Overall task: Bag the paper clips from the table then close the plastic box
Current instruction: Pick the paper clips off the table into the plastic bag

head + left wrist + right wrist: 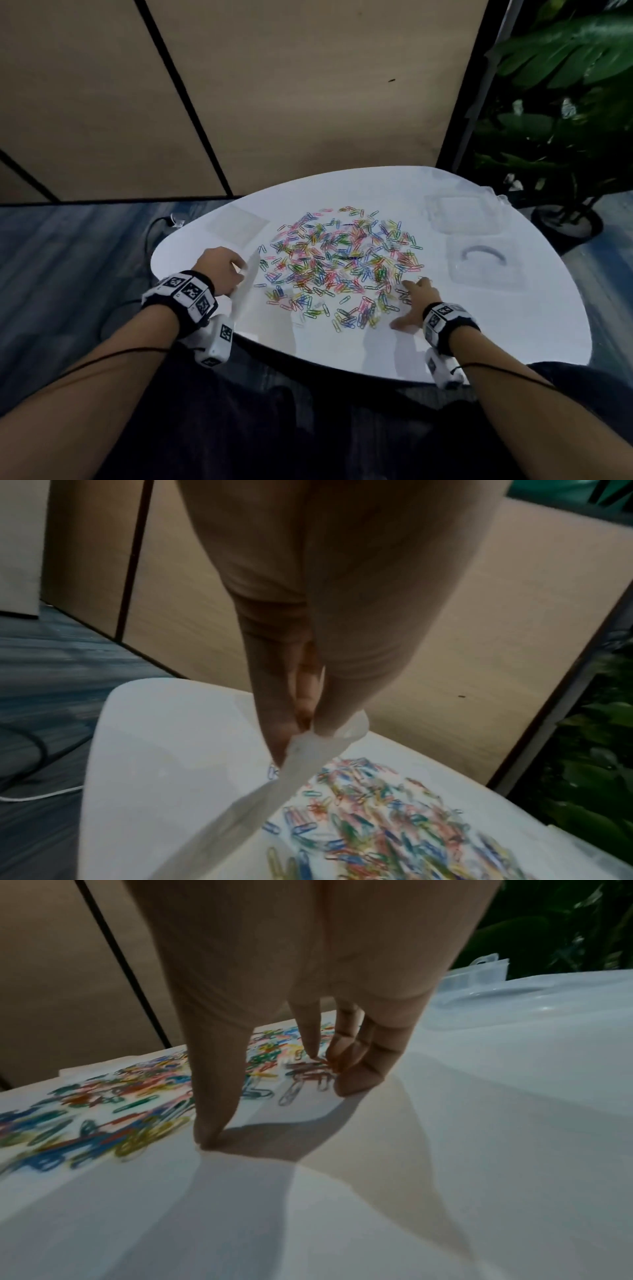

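Observation:
Several coloured paper clips [342, 263] lie spread over the middle of the white table [445, 329]. My left hand [236, 270] is at the pile's left edge and pinches the top of a clear plastic bag [247, 284], which hangs toward the table's near edge; the pinch on the bag [301, 753] shows above the clips [377, 821]. My right hand [407, 305] rests spread on the table at the pile's near right edge. Its thumb tip [209, 1137] presses the table and its fingers [356, 1069] touch a few clips [308, 1072]. The clear plastic box [486, 263] lies open at the right.
The box's lid [466, 216] lies flat beyond its base, and the box [479, 972] also shows in the right wrist view. A second flat clear bag [236, 224] lies at the far left of the table. A potted plant [565, 137] stands right of it. Cables [154, 226] run over the floor.

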A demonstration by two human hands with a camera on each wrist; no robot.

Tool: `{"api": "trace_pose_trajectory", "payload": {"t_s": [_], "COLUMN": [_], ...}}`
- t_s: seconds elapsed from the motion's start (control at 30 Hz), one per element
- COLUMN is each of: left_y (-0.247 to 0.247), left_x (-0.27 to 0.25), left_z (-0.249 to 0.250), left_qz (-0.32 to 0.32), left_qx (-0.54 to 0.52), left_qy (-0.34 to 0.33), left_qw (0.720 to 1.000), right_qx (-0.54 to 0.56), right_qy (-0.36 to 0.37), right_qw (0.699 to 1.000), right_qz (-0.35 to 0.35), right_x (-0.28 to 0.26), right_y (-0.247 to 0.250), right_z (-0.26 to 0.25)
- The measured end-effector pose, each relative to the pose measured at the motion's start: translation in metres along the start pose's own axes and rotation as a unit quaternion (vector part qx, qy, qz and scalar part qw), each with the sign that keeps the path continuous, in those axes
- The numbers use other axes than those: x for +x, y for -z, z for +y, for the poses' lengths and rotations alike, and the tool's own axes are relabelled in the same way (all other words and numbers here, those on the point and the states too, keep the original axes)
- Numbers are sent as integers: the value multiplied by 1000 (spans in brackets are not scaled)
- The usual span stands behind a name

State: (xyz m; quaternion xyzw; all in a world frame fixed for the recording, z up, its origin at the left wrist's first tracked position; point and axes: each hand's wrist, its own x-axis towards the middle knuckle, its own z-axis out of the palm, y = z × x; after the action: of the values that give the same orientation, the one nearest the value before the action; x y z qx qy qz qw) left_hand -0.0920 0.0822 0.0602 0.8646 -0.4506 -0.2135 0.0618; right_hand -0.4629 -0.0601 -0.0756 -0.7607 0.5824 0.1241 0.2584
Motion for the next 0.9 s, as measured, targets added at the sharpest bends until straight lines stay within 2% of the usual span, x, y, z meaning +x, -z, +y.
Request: {"api": "trace_pose_trajectory", "payload": {"t_s": [0.1,0.23,0.43,0.57,0.63,0.7,0.77,0.83,0.9], "left_y": [9,6,-26,-30,-29,-29,-28,-27,-26], "left_x": [-13,-19,-9,2,1,1,3,4,3], "left_z": [23,33,28,27,32,40,49,58,68], "left_qz": [14,18,-15,-23,-41,-49,-36,-18,-5], "left_qx": [28,38,2,-29,-35,-50,-75,-90,-124], "left_qy": [-15,-6,-53,-71,-85,-106,-118,-127,-130], "left_qw": [999,999,998,997,995,992,989,988,984], "right_qx": [9,-40,0,70,150,246,349,457,564], "right_qy": [47,91,146,103,32,-24,-39,-26,15], "right_qw": [999,995,984,987,983,964,932,884,823], "right_qz": [1,-13,104,100,105,99,94,97,68], "right_x": [-1,-4,-5,-1,3,6,4,-4,-18], "right_y": [-5,-20,-42,-25,-11,6,29,56,83], "right_z": [-17,-47,-68,-68,-62,-54,-55,-71,-101]}}
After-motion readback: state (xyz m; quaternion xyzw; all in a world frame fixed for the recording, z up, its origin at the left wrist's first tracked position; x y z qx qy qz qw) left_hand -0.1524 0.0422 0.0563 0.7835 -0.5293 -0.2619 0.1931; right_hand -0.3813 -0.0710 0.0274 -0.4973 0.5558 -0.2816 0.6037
